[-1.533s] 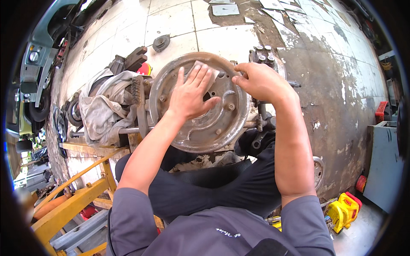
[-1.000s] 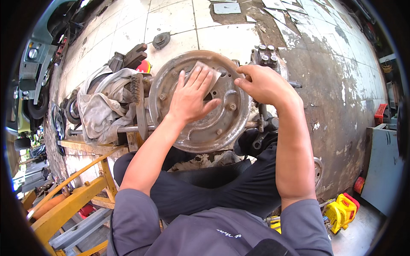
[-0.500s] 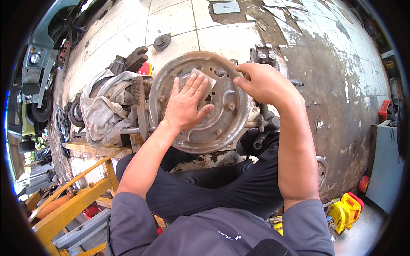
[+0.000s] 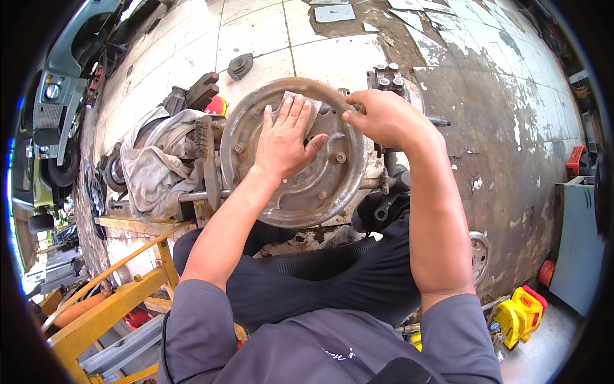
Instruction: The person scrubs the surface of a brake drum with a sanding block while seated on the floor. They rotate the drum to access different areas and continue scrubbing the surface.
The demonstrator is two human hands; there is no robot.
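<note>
A round, rusty metal plate with a raised rim, like a brake backing plate [image 4: 300,201], faces up in front of my knees. My left hand [image 4: 286,142] lies flat on its upper middle, fingers stretched and thumb spread. Under those fingertips is a worn, pale brown sheet that looks like sandpaper [image 4: 314,116], partly covered by the hand. At the plate's far right edge my right hand [image 4: 389,120] is closed on the rim, thumb on the near side and fingers curled. Bolts and holes show on the plate's face.
Left of the plate are a grey rag [image 4: 150,169] and a wire brush [image 4: 206,147]. A studded metal hub [image 4: 387,80] stands beyond my right hand. A dark metal part [image 4: 240,66] lies on the tiles. A yellow frame [image 4: 121,291] is at lower left, a yellow-red container [image 4: 521,313] at lower right.
My left hand and the sheet have slid slightly up across the plate's face. The plate and my right hand on its rim have shifted a little left in the view.
</note>
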